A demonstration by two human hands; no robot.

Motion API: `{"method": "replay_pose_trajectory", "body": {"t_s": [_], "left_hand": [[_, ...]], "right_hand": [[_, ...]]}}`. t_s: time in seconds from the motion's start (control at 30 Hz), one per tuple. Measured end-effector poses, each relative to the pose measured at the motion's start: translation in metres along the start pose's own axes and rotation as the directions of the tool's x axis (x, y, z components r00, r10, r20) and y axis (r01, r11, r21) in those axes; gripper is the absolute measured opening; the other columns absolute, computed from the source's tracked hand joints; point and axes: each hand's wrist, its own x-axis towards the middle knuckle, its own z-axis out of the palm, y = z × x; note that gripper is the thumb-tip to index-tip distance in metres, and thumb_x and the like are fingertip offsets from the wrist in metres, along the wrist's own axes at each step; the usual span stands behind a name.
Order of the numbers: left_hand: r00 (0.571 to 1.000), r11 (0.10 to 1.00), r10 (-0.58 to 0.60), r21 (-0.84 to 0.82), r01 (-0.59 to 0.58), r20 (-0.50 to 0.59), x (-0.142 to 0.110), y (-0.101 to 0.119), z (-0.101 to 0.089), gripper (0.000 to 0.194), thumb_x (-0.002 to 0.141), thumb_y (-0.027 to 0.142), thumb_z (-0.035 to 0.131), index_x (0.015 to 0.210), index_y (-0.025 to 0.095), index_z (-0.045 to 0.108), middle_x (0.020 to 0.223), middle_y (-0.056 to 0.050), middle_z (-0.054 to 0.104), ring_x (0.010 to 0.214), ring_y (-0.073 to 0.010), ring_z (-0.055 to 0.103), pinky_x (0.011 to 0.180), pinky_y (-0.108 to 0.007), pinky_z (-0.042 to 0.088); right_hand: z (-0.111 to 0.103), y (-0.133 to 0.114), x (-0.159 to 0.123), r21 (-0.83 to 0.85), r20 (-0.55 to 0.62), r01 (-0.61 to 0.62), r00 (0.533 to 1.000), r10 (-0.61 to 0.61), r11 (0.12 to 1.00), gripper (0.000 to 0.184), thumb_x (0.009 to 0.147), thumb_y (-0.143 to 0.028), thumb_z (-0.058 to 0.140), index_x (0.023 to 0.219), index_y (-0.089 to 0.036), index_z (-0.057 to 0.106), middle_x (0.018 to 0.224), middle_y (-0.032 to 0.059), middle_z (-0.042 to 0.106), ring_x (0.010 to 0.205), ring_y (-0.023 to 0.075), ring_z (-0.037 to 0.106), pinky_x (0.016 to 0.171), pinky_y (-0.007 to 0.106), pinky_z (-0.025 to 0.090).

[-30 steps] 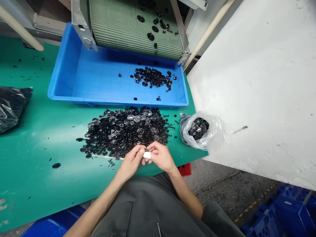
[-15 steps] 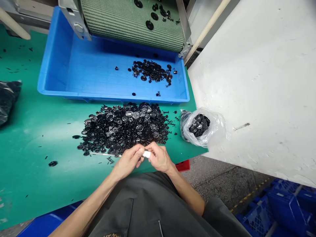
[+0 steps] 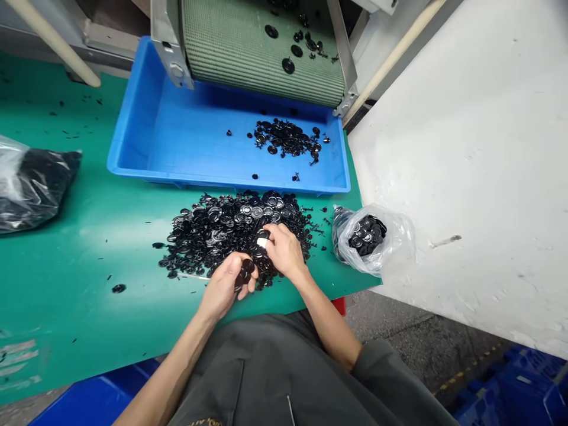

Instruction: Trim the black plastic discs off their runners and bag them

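Observation:
A heap of shiny black round plastic pieces (image 3: 213, 222) lies on the green table mat. At its near edge my left hand (image 3: 224, 285) is curled around a few black discs (image 3: 245, 271), which show between thumb and fingers. My right hand (image 3: 286, 251) reaches over the right part of the heap, its thumb and fingers closed on a dark round disc (image 3: 263, 234). White tape is wrapped around a digit of the right hand. An open clear plastic bag (image 3: 390, 234), partly filled with black discs, stands right of the heap.
Behind the heap is a blue tray (image 3: 177, 177) with scattered black pieces, under the end of a green conveyor belt (image 3: 248, 65) carrying more. A filled plastic bag (image 3: 33, 186) lies at left. A white panel (image 3: 465, 165) borders the right side.
My hands were together in front of the heap; now they are apart. The right hand has moved forward onto the pieces, while the left has turned and shows discs. The view has shifted left.

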Motion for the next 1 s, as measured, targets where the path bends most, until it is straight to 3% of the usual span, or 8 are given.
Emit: {"method": "replay_pose_trajectory", "body": {"t_s": [0.2,0.37,0.43,0.53,0.6,0.73,0.87,1.0], "left_hand": [[1.0,0.967,0.007,-0.254,-0.003,0.013,0.007,0.006,-0.001,0.036,0.082,0.049,0.071,0.073,0.018,0.053,0.071,0.001,0.062,0.05,-0.011,0.057,0.032,-0.015,0.037],[0.991,0.966,-0.133,-0.223,0.129,-0.001,0.01,0.005,0.009,0.034,0.078,0.044,0.076,0.094,0.017,0.062,0.067,0.002,0.06,0.045,-0.0071,0.05,0.031,-0.011,0.023],[0.987,0.97,-0.157,-0.183,0.159,0.029,0.009,0.004,0.014,0.036,0.08,0.05,0.072,0.085,0.016,0.061,0.062,0.004,0.055,0.042,-0.0052,0.044,0.032,-0.012,0.018],[0.985,0.985,-0.162,-0.051,0.165,0.051,0.005,0.001,0.019,0.038,0.083,0.052,0.067,0.075,0.017,0.055,0.06,0.004,0.054,0.041,-0.0051,0.04,0.034,-0.014,0.017],[0.993,0.985,-0.118,0.127,0.115,0.018,0.003,0.0,0.019,0.034,0.087,0.05,0.062,0.078,0.018,0.056,0.059,0.004,0.056,0.042,-0.0063,0.039,0.037,-0.017,0.021],[0.997,0.846,0.072,0.528,-0.079,0.034,-0.002,0.002,0.018,0.028,0.093,0.044,0.052,0.085,0.019,0.061,0.058,0.004,0.058,0.053,-0.0112,0.049,0.054,-0.022,0.037],[0.987,0.759,0.117,0.631,-0.161,0.111,-0.005,0.005,0.02,0.025,0.093,0.041,0.05,0.096,0.019,0.063,0.059,0.005,0.058,0.058,-0.0148,0.055,0.063,-0.026,0.042],[0.989,0.704,0.142,0.697,-0.136,0.049,-0.007,0.0,0.02,0.021,0.089,0.035,0.051,0.1,0.02,0.062,0.057,0.006,0.059,0.056,-0.016,0.056,0.062,-0.026,0.042]], "right_hand": [[0.002,0.01,-0.012,0.339,-0.155,0.094,0.987,-0.043,0.936,0.025,0.08,-0.006,0.049,0.087,-0.02,0.07,0.091,0.002,0.061,0.073,0.0126,0.059,0.068,0.024,0.048],[-0.01,0.009,-0.039,0.316,-0.266,0.305,0.937,-0.225,0.898,0.028,0.083,-0.005,0.048,0.087,-0.021,0.071,0.097,0.0042,0.066,0.087,0.0144,0.064,0.078,0.026,0.051],[-0.012,0.007,-0.047,0.293,-0.268,0.352,0.923,-0.278,0.889,0.029,0.085,-0.005,0.047,0.089,-0.021,0.071,0.1,0.0054,0.067,0.087,0.0142,0.065,0.077,0.026,0.052],[-0.014,0.005,-0.056,0.31,-0.206,0.356,0.93,-0.303,0.882,0.034,0.085,-0.004,0.042,0.096,-0.02,0.07,0.106,0.0073,0.068,0.097,0.0157,0.066,0.084,0.028,0.053],[-0.017,0.004,-0.059,0.335,-0.155,0.307,0.951,-0.269,0.891,0.039,0.084,-0.003,0.04,0.102,-0.019,0.069,0.11,0.0077,0.069,0.104,0.0166,0.065,0.091,0.03,0.052],[-0.019,-0.001,-0.062,0.327,-0.072,0.138,0.99,-0.121,0.935,0.031,0.085,-0.01,0.049,0.107,-0.02,0.069,0.104,0.0059,0.07,0.092,0.0164,0.067,0.085,0.029,0.054],[-0.016,-0.008,-0.063,0.326,-0.119,0.046,0.993,-0.007,0.944,0.024,0.086,-0.013,0.053,0.098,-0.02,0.072,0.091,0.0033,0.07,0.076,0.0145,0.065,0.074,0.025,0.053],[-0.011,-0.014,-0.065,0.304,-0.076,0.015,0.997,0.008,0.953,0.031,0.085,-0.011,0.051,0.108,-0.02,0.07,0.1,0.0048,0.07,0.08,0.0147,0.065,0.077,0.026,0.053]]}}
